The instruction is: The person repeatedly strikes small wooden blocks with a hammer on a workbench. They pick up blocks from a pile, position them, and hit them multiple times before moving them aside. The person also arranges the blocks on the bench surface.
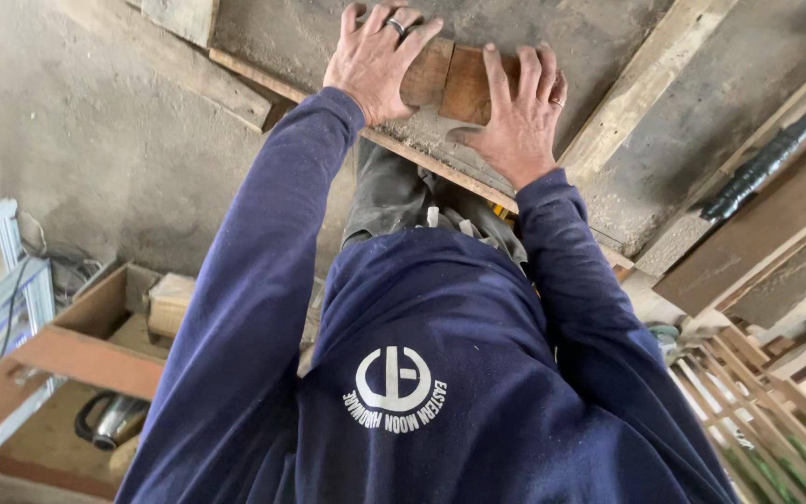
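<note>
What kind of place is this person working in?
Probably a woodworking shop. Both hands, left hand and right hand, press a wooden block on a dusty workbench, with planks stacked nearby and a wooden frame below.

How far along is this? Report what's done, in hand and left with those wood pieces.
Done: two brown wood blocks lie side by side on the dusty bench, edges meeting. In hand: left hand and right hand press flat on them, one each. Left: the seam between them shows, with no clamp or fastener in sight; how much remains can't be told.
</note>
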